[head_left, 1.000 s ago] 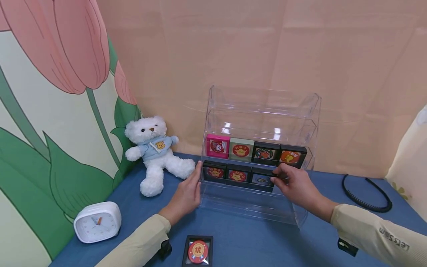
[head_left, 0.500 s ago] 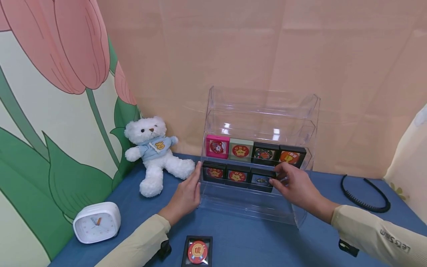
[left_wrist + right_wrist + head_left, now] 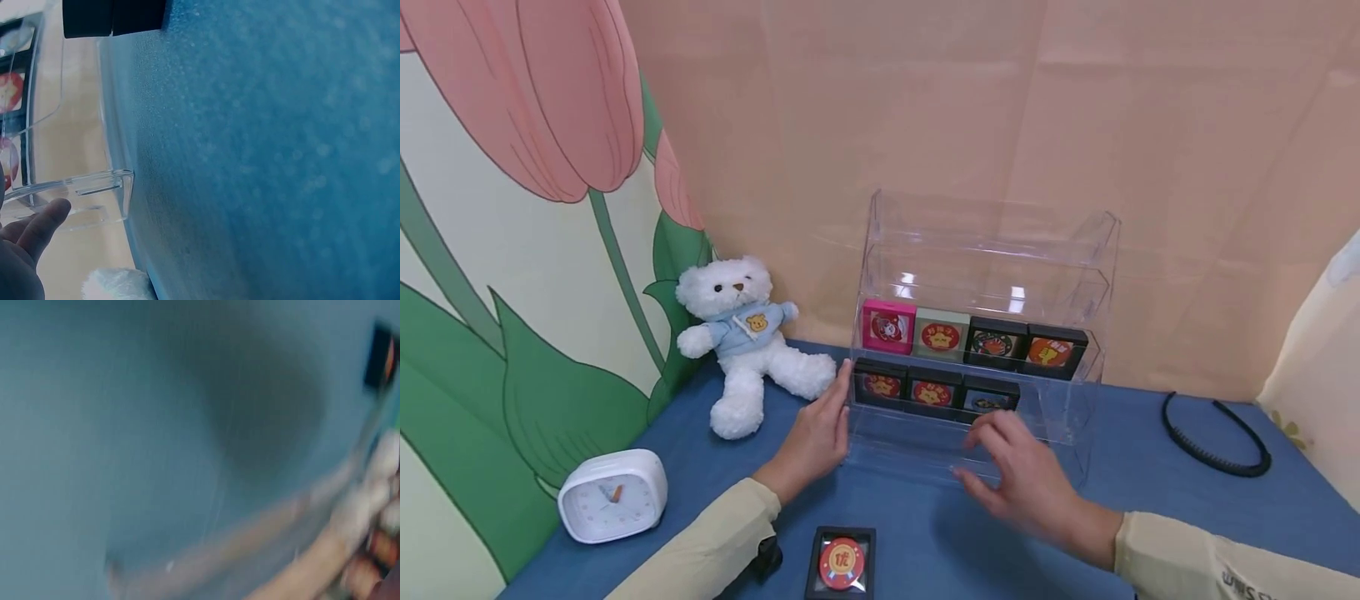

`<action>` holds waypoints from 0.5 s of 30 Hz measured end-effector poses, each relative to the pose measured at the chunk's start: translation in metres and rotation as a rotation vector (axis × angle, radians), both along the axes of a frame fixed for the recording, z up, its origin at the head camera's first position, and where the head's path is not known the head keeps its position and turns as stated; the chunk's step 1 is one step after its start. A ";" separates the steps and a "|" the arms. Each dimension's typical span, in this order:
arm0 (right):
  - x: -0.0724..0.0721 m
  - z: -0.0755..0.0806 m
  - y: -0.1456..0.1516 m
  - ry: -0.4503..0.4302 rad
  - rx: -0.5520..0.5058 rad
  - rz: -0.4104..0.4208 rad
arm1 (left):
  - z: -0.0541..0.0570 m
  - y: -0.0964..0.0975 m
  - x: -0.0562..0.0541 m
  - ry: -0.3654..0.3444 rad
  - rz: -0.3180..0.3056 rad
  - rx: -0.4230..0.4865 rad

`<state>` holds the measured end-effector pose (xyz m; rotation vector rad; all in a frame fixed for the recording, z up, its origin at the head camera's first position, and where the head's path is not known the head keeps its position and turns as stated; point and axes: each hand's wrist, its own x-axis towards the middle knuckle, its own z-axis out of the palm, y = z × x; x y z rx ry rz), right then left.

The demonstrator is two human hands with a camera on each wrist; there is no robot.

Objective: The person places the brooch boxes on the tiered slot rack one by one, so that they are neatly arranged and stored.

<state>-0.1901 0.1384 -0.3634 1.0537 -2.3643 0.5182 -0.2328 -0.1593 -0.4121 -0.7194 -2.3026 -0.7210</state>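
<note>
A clear tiered display rack [image 3: 985, 250] stands on the table. My left hand [image 3: 808, 437] lies with straight fingers against its left side; the left wrist view shows the fingers [image 3: 44, 225] on the clear edge. My right hand [image 3: 1018, 483], fingers loosely bent and holding nothing, hovers before the rack's lower right part. Three small black boxes with pictures stand in the lower row, the rightmost box [image 3: 991, 393] nearest that hand. Above them sit a pink box [image 3: 888, 327], a pale green box [image 3: 942, 335] and two black ones. The right wrist view is blurred.
A black box with a red disc [image 3: 840, 563] lies on the blue table near the front. To the left are a white teddy bear [image 3: 741, 342] and a white clock [image 3: 613, 497]. A black coiled band [image 3: 1217, 450] lies at the right.
My right hand has let go of the rightmost lower box and moved down, toward me and slightly left. The left hand stays on the rack's side.
</note>
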 end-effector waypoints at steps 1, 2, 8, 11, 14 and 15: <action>0.006 -0.006 -0.006 -0.053 0.014 0.038 | 0.001 -0.001 0.000 0.001 0.000 -0.002; 0.012 -0.011 -0.012 -0.111 0.032 0.075 | 0.001 -0.002 0.001 0.000 -0.001 -0.002; 0.033 -0.033 -0.045 -0.461 0.136 0.262 | 0.002 -0.005 0.002 -0.011 0.015 -0.003; 0.035 -0.040 -0.058 -0.543 0.162 0.303 | 0.002 -0.005 0.002 -0.018 0.022 -0.004; 0.034 -0.044 -0.070 -0.594 0.182 0.297 | 0.001 -0.003 0.001 -0.027 0.021 -0.009; 0.033 -0.045 -0.073 -0.618 0.190 0.287 | 0.001 -0.002 0.000 -0.028 0.021 -0.008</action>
